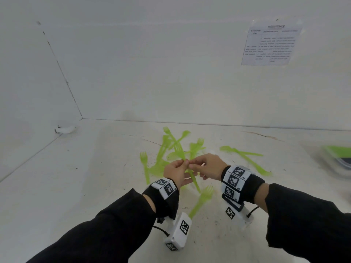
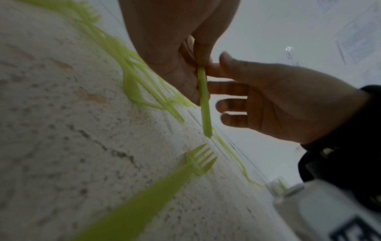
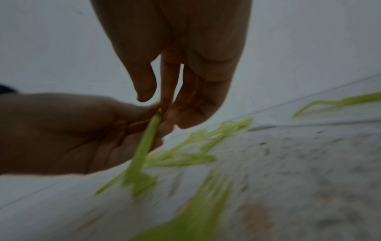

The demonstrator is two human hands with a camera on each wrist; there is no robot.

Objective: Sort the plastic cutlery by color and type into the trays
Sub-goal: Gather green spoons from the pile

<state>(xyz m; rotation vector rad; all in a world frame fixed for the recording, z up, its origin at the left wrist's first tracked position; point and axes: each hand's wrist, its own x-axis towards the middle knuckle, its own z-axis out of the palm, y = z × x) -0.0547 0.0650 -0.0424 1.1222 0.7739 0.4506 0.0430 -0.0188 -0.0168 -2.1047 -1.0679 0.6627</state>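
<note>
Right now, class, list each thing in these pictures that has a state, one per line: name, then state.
Held green utensil: lifted off the table, pinched between both hands.
Left hand: pinches the utensil's upper part.
Right hand: fingertips pinch the same utensil.
Green cutlery pile: loose on the table, unsorted.
Near fork: lying flat, untouched.
Tray: at the right edge, blurred; contents unclear.

Both hands, left [image 1: 175, 172] and right [image 1: 207, 166], fingertips together on one green fork [image 1: 187, 168] above the scattered pile [image 1: 171, 147].
</note>
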